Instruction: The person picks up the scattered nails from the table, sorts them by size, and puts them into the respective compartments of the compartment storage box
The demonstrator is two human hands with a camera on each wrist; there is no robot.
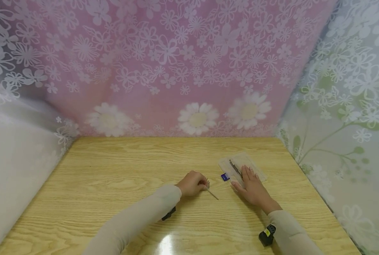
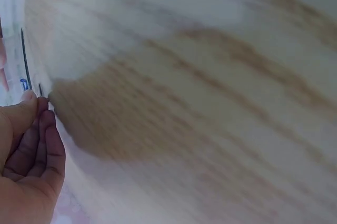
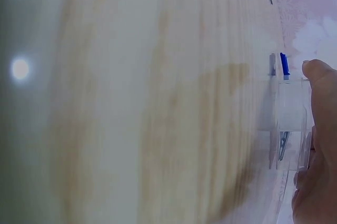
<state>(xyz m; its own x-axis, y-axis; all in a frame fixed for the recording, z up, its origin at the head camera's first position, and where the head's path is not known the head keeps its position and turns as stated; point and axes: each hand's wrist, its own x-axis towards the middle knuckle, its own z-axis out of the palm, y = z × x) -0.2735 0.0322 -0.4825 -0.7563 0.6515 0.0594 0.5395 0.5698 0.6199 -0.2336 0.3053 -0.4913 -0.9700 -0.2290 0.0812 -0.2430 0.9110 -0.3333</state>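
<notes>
My left hand (image 1: 192, 183) pinches thin metal rods (image 1: 213, 193) between thumb and fingertips, just above the table. One longer rod slants out toward the right, and shorter tips stick up beside it; their exact kind cannot be made out. In the left wrist view the thumb and fingertips (image 2: 39, 103) meet around the rods. My right hand (image 1: 253, 187) rests with straight fingers on a clear plastic case (image 1: 245, 159). Inside the case lie a few dark, slim metal rods (image 1: 235, 167). A blue tab (image 1: 225, 176) sticks out at the case's left edge, also seen in the right wrist view.
The wood-grain table (image 1: 119, 163) spreads around both hands. A pink flowered curtain (image 1: 164, 71) hangs along its back edge, with pale curtains at both sides. Black devices (image 1: 267, 235) are strapped at the wrists.
</notes>
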